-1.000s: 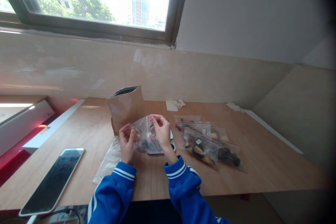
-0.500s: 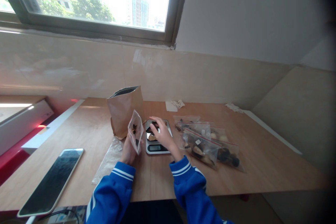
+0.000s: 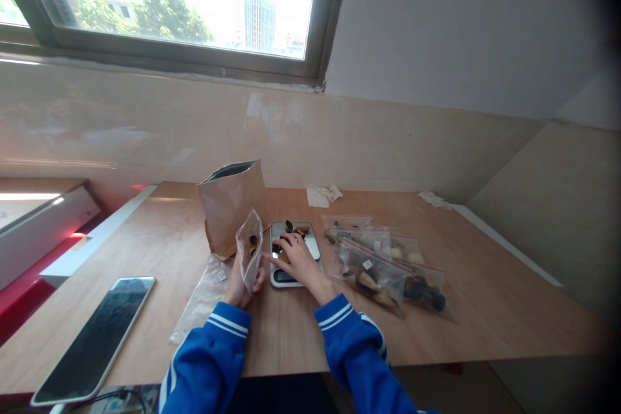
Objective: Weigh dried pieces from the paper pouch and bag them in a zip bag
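Observation:
My left hand (image 3: pixel 237 284) is closed round a small clear zip bag (image 3: pixel 249 252), which stands upright with its mouth spread and a few dark and brown dried pieces inside. Just right of it lies a white digital kitchen scale (image 3: pixel 313 246). Dark and tan dried pieces (image 3: pixel 301 230), looking like dried mushrooms, are spread on its plate. Over the front of the plate, my right hand (image 3: pixel 301 265) reaches down with thumb and fingers apart among the pieces. It partly covers the pieces and the scale's display.
A brown paper bag (image 3: pixel 230 207) stands open behind my left hand. An empty-looking clear bag (image 3: pixel 201 301) lies flat beside it. To the right are several filled zip bags (image 3: pixel 373 278). A phone (image 3: pixel 97 339) rests at the left; crumpled tissue (image 3: pixel 330 193) lies near the wall.
My right hand has come down and nearer on the scale, uncovering pieces at the back of the plate. The zip bag in my left hand has shifted slightly.

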Demonstrator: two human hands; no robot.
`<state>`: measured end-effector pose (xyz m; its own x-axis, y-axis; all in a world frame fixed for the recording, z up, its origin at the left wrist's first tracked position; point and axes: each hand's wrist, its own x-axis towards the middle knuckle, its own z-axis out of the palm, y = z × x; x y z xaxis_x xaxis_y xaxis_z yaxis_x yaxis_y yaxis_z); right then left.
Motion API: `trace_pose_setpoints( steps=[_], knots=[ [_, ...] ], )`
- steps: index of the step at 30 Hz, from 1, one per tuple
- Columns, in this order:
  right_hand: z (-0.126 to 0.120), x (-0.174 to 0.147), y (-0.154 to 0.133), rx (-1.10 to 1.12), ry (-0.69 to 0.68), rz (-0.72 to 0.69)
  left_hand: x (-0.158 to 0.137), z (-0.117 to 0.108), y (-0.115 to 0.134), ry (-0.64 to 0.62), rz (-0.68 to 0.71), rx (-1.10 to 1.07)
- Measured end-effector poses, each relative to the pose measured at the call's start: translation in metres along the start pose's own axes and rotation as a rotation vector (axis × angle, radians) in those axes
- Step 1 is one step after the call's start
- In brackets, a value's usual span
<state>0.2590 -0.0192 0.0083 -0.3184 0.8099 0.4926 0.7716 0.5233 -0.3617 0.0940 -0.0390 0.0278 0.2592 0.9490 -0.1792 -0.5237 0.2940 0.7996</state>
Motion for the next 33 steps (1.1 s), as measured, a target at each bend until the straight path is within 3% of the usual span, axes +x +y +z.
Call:
trace_pose_setpoints(
  steps=[6, 20, 24, 28, 33],
  knots=[
    [-0.004, 0.001, 0.001, 0.032, 0.011, -0.028, 0.002, -0.003, -0.003, -0.019, -0.013, 0.008],
    [0.003, 0.006, 0.014, 0.194, 0.117, 0.093, 0.001, 0.004, -0.005, 0.008, -0.02, 0.109],
    [-0.018, 0.017, -0.004, 0.384, 0.25, 0.205, 0.001, 0.004, -0.007, 0.021, -0.004, 0.144],
    [-0.047, 0.036, -0.034, 0.714, 0.41, 0.331, 0.002, 0.002, -0.01, 0.008, -0.018, 0.121],
    [-0.074, 0.056, -0.07, 1.04, 0.391, 0.32, 0.002, 0.003, -0.01, -0.003, -0.007, 0.107]
  ],
)
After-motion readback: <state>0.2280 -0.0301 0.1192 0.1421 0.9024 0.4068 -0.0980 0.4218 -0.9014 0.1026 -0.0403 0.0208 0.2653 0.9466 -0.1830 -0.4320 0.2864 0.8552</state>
